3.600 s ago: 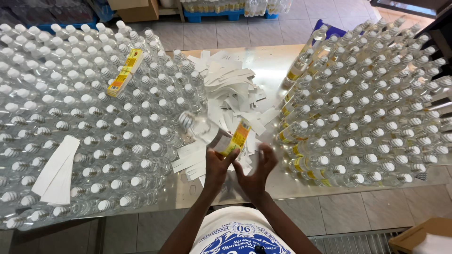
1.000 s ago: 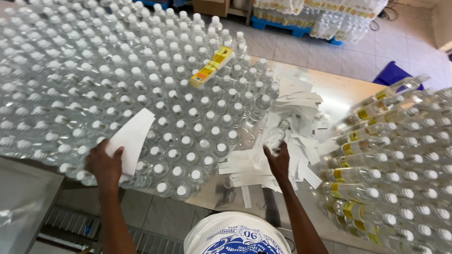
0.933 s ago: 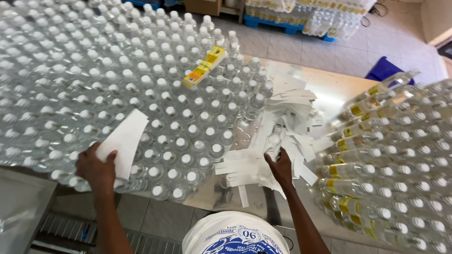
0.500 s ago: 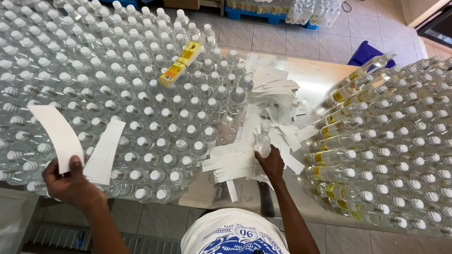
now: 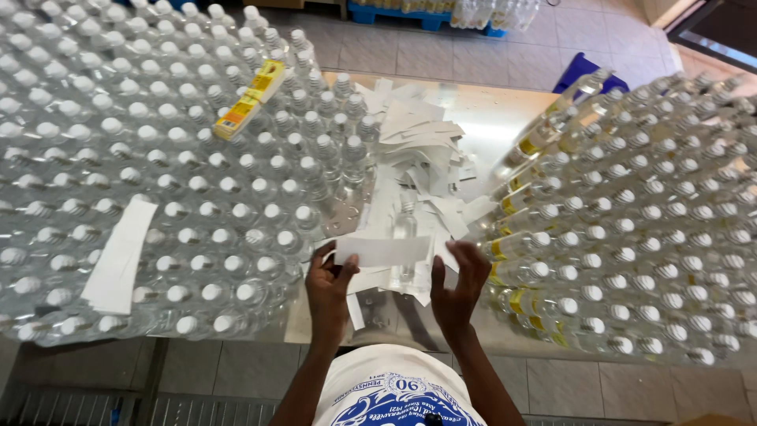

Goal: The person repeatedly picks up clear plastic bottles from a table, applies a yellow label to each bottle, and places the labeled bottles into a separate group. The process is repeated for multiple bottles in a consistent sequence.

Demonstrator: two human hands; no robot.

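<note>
**White paper strip held between both hands over the bench**

The left hand (image 5: 327,288) is pinching the left end of a long white paper strip (image 5: 382,251), thumb and fingers closed on its edge. The right hand (image 5: 457,288) is standing half open at the strip's right end, fingers spread and upright; whether they are actually gripping the paper cannot be told from here, though the fingertips are touching or lying just beside it.

Just beyond the grip, a loose heap of white paper strips (image 5: 418,150) is lying on the shiny metal bench (image 5: 481,118), and a single clear plastic bottle (image 5: 404,229) is standing among them, right behind the held strip.

To the left of the left hand, a dense block of clear plastic bottles with white caps (image 5: 142,158) is crowding the bench; two white strips (image 5: 118,256) are resting on their caps, and farther off a yellow stack of labels (image 5: 251,99) is lying on them too. To the right of the right hand, a second mass of clear capped bottles with yellow labels (image 5: 631,213) is leaning toward the heap.
</note>
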